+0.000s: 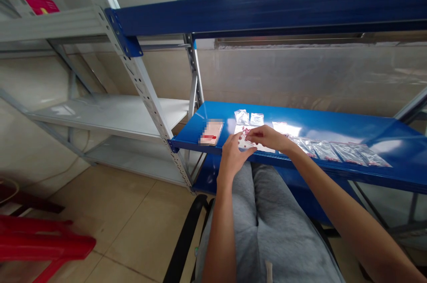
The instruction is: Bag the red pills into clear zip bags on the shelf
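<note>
The small red pieces (246, 131) lie on the white sheet (267, 147) upon the blue shelf (333, 127). Fingers of the right hand (267, 137) are nearly together; I cannot tell whether they grip a piece. The left hand (232, 155), thumb spread, seems empty; it should steady the sheet lightly.

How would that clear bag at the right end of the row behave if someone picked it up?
The clear bag would probably flop, since it looks thin and creased. It seems likely light, lying nearly flat. Pushed, it might slide easily, because the blue shelf looks glossy.
</note>
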`<state>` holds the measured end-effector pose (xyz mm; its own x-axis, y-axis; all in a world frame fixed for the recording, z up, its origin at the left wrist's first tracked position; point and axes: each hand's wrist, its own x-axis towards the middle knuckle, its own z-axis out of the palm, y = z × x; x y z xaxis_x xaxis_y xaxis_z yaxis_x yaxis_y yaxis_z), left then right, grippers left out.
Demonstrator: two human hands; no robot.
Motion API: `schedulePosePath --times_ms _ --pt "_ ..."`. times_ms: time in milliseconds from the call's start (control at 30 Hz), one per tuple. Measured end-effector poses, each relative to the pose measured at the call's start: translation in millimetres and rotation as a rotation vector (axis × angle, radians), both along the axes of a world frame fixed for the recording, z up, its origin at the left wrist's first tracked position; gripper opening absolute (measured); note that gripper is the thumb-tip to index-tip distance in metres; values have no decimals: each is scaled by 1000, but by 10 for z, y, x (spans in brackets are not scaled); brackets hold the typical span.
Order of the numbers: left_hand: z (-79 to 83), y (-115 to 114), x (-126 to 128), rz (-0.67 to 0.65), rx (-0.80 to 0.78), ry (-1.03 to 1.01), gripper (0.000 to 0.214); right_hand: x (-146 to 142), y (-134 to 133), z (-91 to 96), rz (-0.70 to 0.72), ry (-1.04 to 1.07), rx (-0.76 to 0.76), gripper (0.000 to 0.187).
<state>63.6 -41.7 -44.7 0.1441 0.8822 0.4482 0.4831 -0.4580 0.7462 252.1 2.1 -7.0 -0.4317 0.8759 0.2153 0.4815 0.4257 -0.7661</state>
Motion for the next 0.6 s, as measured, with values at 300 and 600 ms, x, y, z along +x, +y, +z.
schedulePosePath --times_ms 300,600 --pt "-19 12 -8 15 0 12 56 233 501 -308 -442 -427 139 11" --pt "-45 11 -7 27 -16 26 54 169 600 -556 -445 -585 188 19"
